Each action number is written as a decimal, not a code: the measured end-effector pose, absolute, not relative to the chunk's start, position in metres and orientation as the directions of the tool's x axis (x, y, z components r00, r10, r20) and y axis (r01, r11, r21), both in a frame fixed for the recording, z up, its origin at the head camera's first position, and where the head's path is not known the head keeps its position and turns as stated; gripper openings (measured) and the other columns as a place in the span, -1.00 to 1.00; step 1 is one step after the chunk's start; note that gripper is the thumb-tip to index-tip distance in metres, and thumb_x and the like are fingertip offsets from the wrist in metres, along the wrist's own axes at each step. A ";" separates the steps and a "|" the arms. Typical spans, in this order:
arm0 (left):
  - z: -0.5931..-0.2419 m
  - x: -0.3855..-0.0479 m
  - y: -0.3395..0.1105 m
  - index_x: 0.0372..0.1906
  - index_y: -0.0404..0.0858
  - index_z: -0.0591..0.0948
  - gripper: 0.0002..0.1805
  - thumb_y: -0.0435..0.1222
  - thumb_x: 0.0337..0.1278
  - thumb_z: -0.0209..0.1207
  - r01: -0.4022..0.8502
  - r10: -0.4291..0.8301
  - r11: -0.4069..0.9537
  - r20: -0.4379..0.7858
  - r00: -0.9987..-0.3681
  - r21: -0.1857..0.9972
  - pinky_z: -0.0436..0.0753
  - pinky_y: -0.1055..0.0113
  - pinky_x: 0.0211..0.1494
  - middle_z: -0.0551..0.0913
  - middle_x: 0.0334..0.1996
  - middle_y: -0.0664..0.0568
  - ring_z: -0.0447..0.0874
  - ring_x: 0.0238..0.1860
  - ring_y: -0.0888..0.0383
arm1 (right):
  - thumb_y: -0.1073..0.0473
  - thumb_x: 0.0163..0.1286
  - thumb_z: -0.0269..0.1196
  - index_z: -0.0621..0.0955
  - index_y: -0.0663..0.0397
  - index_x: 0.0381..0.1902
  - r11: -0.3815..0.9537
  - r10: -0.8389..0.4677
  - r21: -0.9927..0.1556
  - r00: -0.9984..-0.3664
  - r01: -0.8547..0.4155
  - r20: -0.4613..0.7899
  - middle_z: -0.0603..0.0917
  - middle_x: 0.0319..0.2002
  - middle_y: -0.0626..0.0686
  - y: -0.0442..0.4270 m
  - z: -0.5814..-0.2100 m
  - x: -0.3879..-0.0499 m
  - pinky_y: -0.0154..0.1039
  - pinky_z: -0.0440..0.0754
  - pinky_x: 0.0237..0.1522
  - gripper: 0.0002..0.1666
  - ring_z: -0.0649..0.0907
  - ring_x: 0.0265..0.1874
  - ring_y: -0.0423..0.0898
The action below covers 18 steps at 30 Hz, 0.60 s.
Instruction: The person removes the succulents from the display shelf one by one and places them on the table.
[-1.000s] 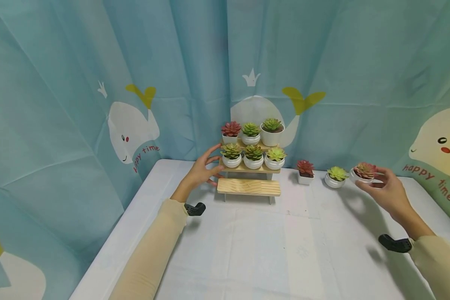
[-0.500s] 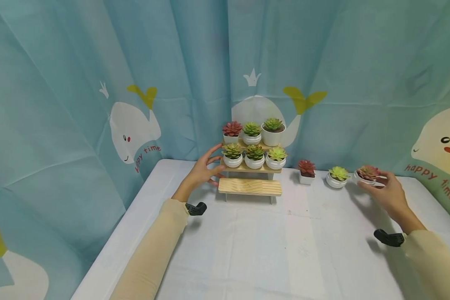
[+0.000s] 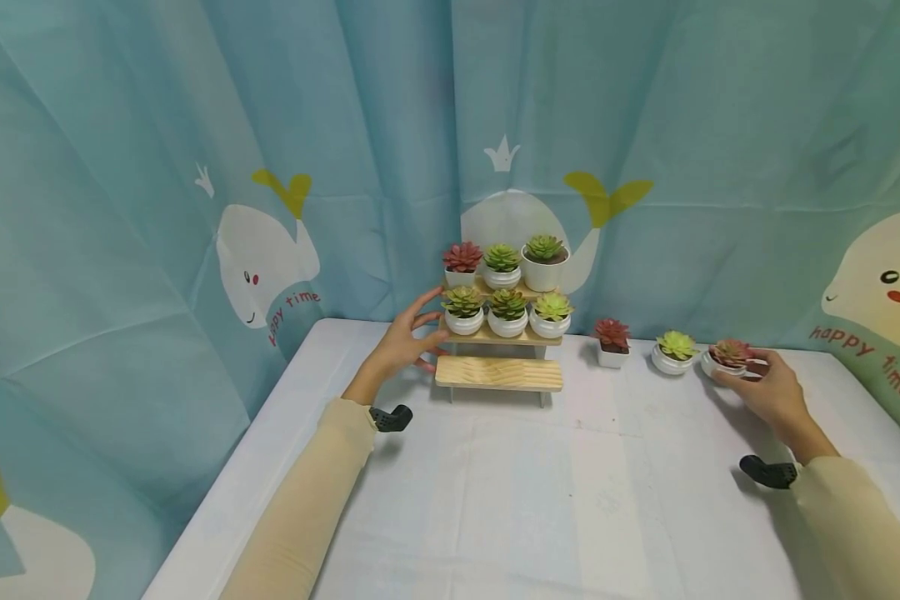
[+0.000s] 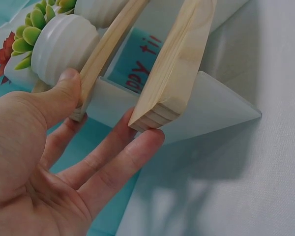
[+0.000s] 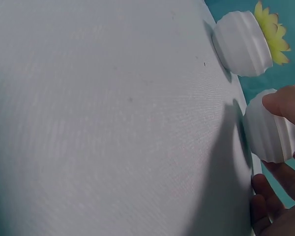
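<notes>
Pale wood forms the tiers of the stepped stand (image 3: 498,374) at the centre of the head view, where the left hand (image 3: 397,342) holds its left end. Up close in the left wrist view, the thumb and a finger pinch the middle board, while two straighter fingers touch the end of the lowest one.

Toward the right edge of the head view, the right hand (image 3: 776,398) grasps a round white pot (image 5: 269,132) with a reddish succulent (image 3: 731,353), thumb on the near side. The pot sits at the back of the white table (image 3: 510,500) (whether its base fully meets the cloth, I cannot tell).

Just left of it stands a yellow-green succulent (image 3: 674,352) in a similar pot, and further left, nearer the stand, a red succulent (image 3: 612,340) in a square white pot. Six more potted succulents (image 3: 507,310) fill the middle and top tiers, three on each. Behind everything, across the upper frame, hangs a blue curtain (image 3: 390,92) printed with whales.
</notes>
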<state>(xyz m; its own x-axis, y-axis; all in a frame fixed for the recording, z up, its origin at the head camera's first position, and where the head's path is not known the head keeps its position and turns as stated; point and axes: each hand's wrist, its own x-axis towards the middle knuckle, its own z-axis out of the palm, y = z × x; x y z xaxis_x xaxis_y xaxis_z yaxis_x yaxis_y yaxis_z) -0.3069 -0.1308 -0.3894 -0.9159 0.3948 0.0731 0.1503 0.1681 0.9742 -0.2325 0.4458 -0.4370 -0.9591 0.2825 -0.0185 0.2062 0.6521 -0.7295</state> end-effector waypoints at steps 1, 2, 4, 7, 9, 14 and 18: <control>-0.389 -0.307 -0.131 0.63 0.28 0.12 -0.15 -0.27 0.44 0.26 0.151 0.396 0.167 0.074 -0.915 0.974 0.77 -0.21 -0.30 0.22 0.56 -0.21 0.77 -0.08 -0.29 | -0.26 0.47 0.25 -0.03 0.53 0.54 0.652 0.284 -0.729 -0.959 0.210 -0.022 0.19 0.39 0.65 0.446 -0.437 -0.233 0.44 0.38 0.25 0.19 0.33 0.33 0.53; -0.390 -0.307 -0.131 0.63 0.28 0.12 -0.15 -0.27 0.44 0.26 0.151 0.397 0.167 0.074 -0.915 0.974 0.78 -0.20 -0.30 0.22 0.56 -0.21 0.77 -0.09 -0.29 | -0.26 0.47 0.25 -0.04 0.53 0.54 0.649 0.285 -0.729 -0.958 0.215 -0.028 0.19 0.39 0.65 0.445 -0.437 -0.233 0.44 0.38 0.26 0.20 0.34 0.33 0.53; -0.390 -0.307 -0.131 0.63 0.29 0.12 -0.15 -0.28 0.44 0.26 0.150 0.397 0.167 0.073 -0.915 0.975 0.79 -0.16 -0.32 0.21 0.56 -0.22 0.78 -0.10 -0.29 | -0.27 0.47 0.24 -0.05 0.53 0.54 0.643 0.288 -0.732 -0.957 0.226 -0.042 0.18 0.39 0.65 0.446 -0.437 -0.233 0.44 0.38 0.27 0.21 0.33 0.33 0.53; -0.391 -0.308 -0.130 0.63 0.29 0.12 -0.14 -0.28 0.44 0.26 0.147 0.398 0.169 0.068 -0.915 0.975 0.79 -0.14 -0.32 0.21 0.56 -0.22 0.77 -0.10 -0.30 | -0.27 0.47 0.23 -0.08 0.55 0.54 0.630 0.285 -0.740 -0.957 0.235 -0.061 0.16 0.39 0.66 0.447 -0.437 -0.234 0.44 0.36 0.28 0.22 0.30 0.34 0.54; -0.391 -0.308 -0.131 0.64 0.28 0.11 -0.14 -0.28 0.44 0.25 0.149 0.399 0.171 0.070 -0.914 0.974 0.79 -0.14 -0.32 0.21 0.56 -0.23 0.77 -0.10 -0.32 | -0.26 0.48 0.22 -0.10 0.57 0.54 0.624 0.278 -0.745 -0.958 0.235 -0.069 0.15 0.40 0.66 0.447 -0.437 -0.234 0.44 0.35 0.29 0.23 0.29 0.35 0.54; -0.390 -0.307 -0.131 0.63 0.29 0.11 -0.14 -0.29 0.45 0.25 0.155 0.401 0.168 0.076 -0.913 0.973 0.79 -0.16 -0.30 0.21 0.56 -0.22 0.76 -0.09 -0.34 | -0.27 0.48 0.22 -0.11 0.57 0.53 0.618 0.262 -0.754 -0.962 0.225 -0.072 0.13 0.40 0.66 0.448 -0.437 -0.235 0.45 0.33 0.30 0.24 0.28 0.36 0.54; -0.391 -0.307 -0.131 0.63 0.29 0.11 -0.15 -0.28 0.45 0.24 0.154 0.403 0.164 0.076 -0.912 0.974 0.79 -0.16 -0.30 0.20 0.56 -0.22 0.77 -0.13 -0.32 | -0.27 0.48 0.22 -0.12 0.57 0.53 0.615 0.260 -0.756 -0.963 0.225 -0.074 0.12 0.40 0.66 0.448 -0.438 -0.235 0.45 0.33 0.30 0.24 0.27 0.35 0.55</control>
